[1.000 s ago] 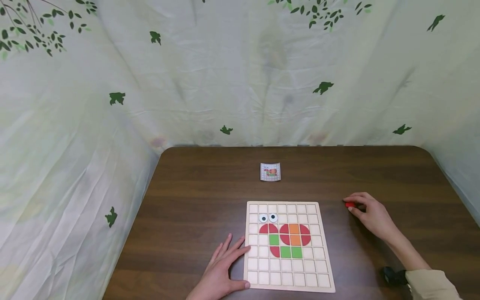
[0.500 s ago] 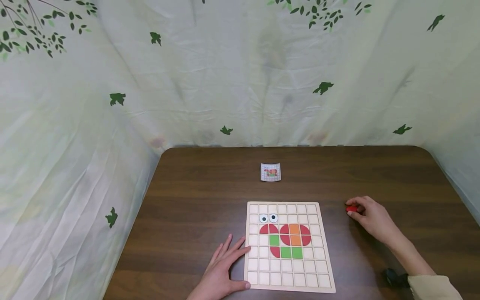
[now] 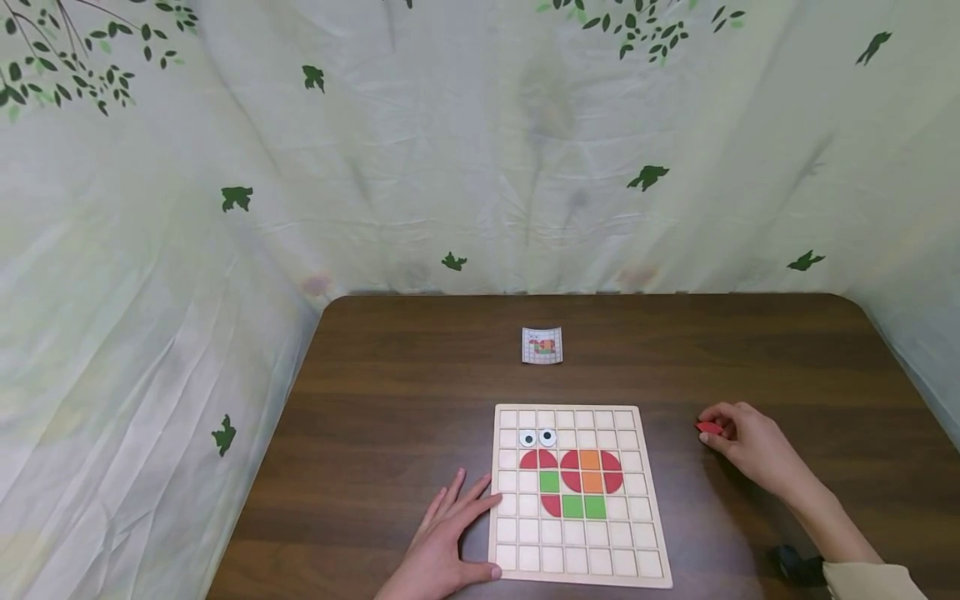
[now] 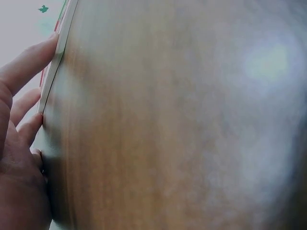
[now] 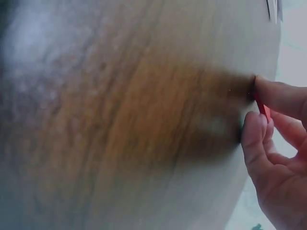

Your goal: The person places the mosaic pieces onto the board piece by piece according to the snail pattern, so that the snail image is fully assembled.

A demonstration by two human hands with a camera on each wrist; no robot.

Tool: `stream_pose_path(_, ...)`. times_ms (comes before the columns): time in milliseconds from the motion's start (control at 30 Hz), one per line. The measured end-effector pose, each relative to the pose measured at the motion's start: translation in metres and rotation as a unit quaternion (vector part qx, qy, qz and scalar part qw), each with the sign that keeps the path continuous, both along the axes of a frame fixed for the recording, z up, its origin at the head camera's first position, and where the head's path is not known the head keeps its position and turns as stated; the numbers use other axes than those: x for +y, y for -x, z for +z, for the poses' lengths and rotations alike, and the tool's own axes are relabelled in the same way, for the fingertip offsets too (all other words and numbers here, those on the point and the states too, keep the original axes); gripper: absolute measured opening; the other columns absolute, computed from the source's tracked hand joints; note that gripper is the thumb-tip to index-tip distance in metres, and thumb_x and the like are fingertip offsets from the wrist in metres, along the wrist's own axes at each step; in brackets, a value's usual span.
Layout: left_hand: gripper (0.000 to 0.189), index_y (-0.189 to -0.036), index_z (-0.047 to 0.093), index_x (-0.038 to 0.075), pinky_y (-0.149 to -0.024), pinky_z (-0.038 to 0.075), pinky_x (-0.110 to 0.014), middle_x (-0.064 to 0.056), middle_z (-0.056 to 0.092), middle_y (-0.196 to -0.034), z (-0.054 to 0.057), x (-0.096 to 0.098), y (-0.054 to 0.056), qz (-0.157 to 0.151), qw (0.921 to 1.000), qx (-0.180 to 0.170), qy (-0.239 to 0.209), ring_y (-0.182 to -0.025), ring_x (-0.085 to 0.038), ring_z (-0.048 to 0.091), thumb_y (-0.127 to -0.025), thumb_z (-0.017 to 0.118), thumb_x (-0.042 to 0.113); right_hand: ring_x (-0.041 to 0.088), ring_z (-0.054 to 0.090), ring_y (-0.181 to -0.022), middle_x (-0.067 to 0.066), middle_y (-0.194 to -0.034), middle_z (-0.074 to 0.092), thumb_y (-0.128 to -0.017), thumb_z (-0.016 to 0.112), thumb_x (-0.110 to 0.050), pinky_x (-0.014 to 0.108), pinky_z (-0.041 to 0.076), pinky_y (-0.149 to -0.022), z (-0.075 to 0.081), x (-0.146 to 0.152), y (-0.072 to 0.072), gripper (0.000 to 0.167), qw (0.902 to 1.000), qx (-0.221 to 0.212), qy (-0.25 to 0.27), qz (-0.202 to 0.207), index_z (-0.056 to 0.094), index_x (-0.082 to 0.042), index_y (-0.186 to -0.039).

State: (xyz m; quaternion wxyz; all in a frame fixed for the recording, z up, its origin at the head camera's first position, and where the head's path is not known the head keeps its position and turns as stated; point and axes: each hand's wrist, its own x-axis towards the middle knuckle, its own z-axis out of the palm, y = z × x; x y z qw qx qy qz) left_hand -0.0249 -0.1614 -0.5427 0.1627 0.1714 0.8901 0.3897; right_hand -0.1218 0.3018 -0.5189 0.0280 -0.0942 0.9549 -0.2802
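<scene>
On the table lies a pale square-gridded board [image 3: 577, 533]. Red rounded tiles [image 3: 612, 472], orange squares [image 3: 590, 471], green squares [image 3: 572, 507] and two googly-eye pieces [image 3: 547, 437] sit in its cells. My left hand [image 3: 442, 546] rests at the board's left edge, fingers spread and touching the rim; the left wrist view shows fingertips against the board's side [image 4: 56, 62]. Off to the right of the board, my right hand [image 3: 753, 442] pinches a small flat red tile [image 3: 708, 427] between thumb and fingers. In the right wrist view that tile [image 5: 265, 111] appears nearly edge-on, so its full shape is hidden.
A small card [image 3: 542, 346] printed with a coloured grid pattern lies behind the board. The brown wooden table [image 3: 420, 358] ends at a pale curtain [image 3: 450, 150] with leaf and bird prints. A dark wrist device [image 3: 795, 567] is on the right forearm.
My right hand has drawn slightly nearer and to the right with the red tile, which has turned a little in the fingers. The left hand and board stay put.
</scene>
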Motion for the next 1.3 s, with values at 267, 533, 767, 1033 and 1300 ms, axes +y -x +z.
stream_pose_path(267,0.082,-0.143,0.050,0.035,-0.111,0.008,-0.062,0.010,0.031,-0.157,0.000,-0.001,0.000,0.000,1.0000,0.000,0.003,-0.149,-0.031,0.007,-0.070,0.084,0.048,0.015,0.053,-0.068,-0.003,-0.078,0.058,-0.086,0.075,-0.011,0.030,0.043,-0.059,0.000,-0.003,-0.007,0.011,0.9993,0.001,0.014,-0.035,0.070,-0.012,-0.096)
stream_pose_path(533,0.081,-0.142,0.050,0.035,-0.111,0.009,-0.063,0.010,0.031,-0.157,0.001,0.001,-0.001,-0.002,1.0000,-0.003,0.004,-0.149,-0.031,0.007,-0.070,0.084,0.048,0.012,0.062,-0.072,-0.009,-0.080,0.065,-0.087,0.074,-0.013,0.028,0.048,-0.061,0.004,-0.022,-0.023,0.009,0.9973,-0.001,0.041,-0.060,0.070,-0.018,-0.094)
stream_pose_path(767,0.082,-0.142,0.051,0.034,-0.111,0.007,-0.058,0.009,0.032,-0.158,-0.001,0.000,0.000,0.000,1.0000,0.004,0.001,-0.149,-0.031,0.007,-0.069,0.084,0.046,0.008,0.054,-0.067,-0.012,-0.076,0.062,-0.085,0.077,-0.015,0.026,0.043,-0.059,0.008,-0.036,-0.035,0.012,0.9968,0.005,0.052,-0.061,0.070,-0.023,-0.092)
stream_pose_path(1033,0.081,-0.142,0.052,0.033,-0.111,0.008,-0.060,0.008,0.033,-0.157,0.000,0.000,0.000,-0.001,1.0000,-0.001,0.000,-0.149,-0.031,0.008,-0.069,0.085,0.044,0.009,0.056,-0.068,-0.010,-0.079,0.063,-0.083,0.079,-0.015,0.024,0.048,-0.060,0.011,-0.052,-0.046,0.016,0.9939,-0.004,0.092,-0.062,0.070,-0.021,-0.095)
stream_pose_path(1300,0.082,-0.143,0.051,0.032,-0.111,0.006,-0.054,0.009,0.032,-0.157,0.000,0.000,0.000,0.000,1.0000,0.005,0.005,-0.149,-0.030,0.008,-0.069,0.085,0.043,0.007,0.060,-0.071,-0.013,-0.080,0.065,-0.082,0.080,-0.013,0.023,0.051,-0.063,0.003,-0.077,-0.055,0.019,0.9877,-0.017,0.148,-0.047,0.071,-0.020,-0.097)
